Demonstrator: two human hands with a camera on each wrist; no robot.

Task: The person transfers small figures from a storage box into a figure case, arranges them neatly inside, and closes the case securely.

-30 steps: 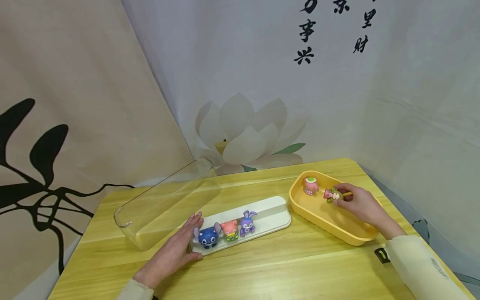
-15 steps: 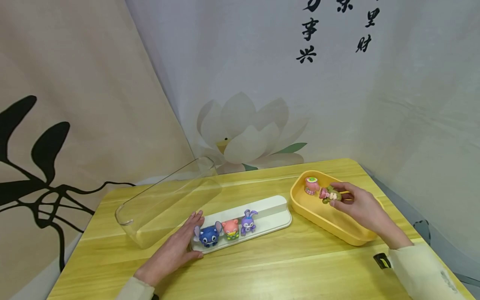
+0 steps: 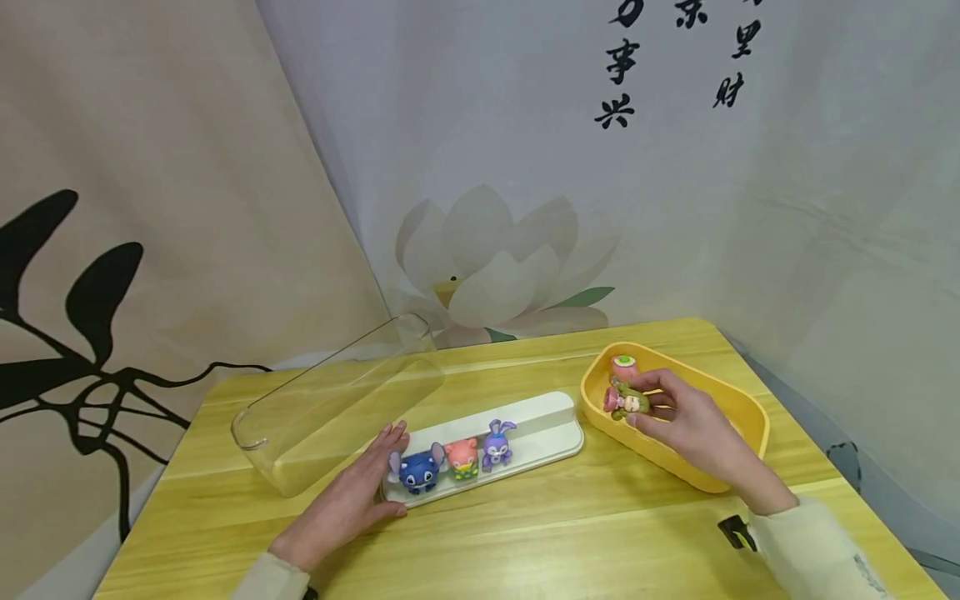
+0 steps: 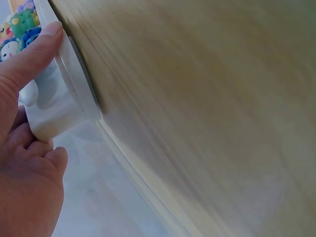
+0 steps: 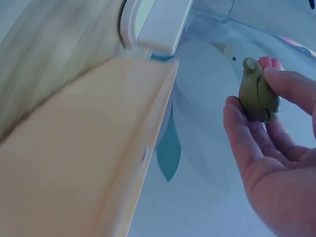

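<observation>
My left hand (image 3: 337, 504) grips the left end of a white display base (image 3: 553, 435), thumb on its front edge and fingers behind. On the base stand a blue big-eared figurine (image 3: 417, 473), a coral pig-like figurine (image 3: 461, 458) and a purple rabbit figurine (image 3: 497, 448). My right hand (image 3: 693, 425) pinches a small figurine (image 3: 630, 403) with olive-green hair and a pink lower part, tilted sideways over the left side of a yellow tray (image 3: 671, 465). In the right wrist view the figurine's olive back (image 5: 256, 96) shows between thumb and fingers.
A pink figurine (image 3: 623, 367) with a green-and-white top lies in the yellow tray, partly hidden by the held one. Behind my left hand a transparent cover (image 3: 337, 408) lies on the wooden table (image 3: 525, 542). Printed curtains (image 3: 480, 125) hang along the table's back.
My right hand has carried the olive-haired figurine leftward across the yellow tray, toward its left rim. The left hand and the white base have stayed in place.
</observation>
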